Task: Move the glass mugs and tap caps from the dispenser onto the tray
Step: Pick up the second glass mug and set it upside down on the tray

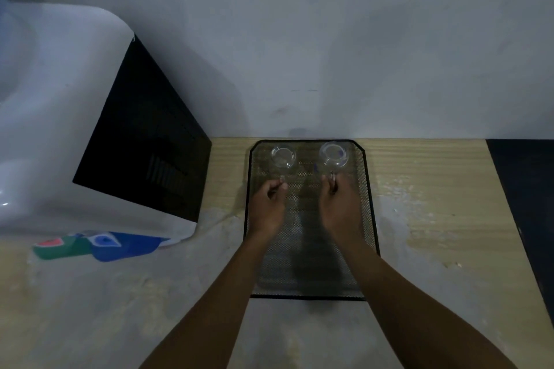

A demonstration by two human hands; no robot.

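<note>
Two clear glass mugs stand upright on the far end of the black mesh tray (311, 275). My left hand (268, 207) pinches the handle of the left mug (283, 156). The handle of the right mug (333, 154) is gripped by my right hand (340, 205). The white water dispenser (51, 117) with its black side panel sits at the left. Below its front I see a red-and-green tap cap (57, 247) and a blue tap cap (120, 244).
The tray lies on a pale wooden table (434, 195) against a grey wall. A dark strip (527, 204) runs along the table's right side. Whitish smears mark the tabletop near me.
</note>
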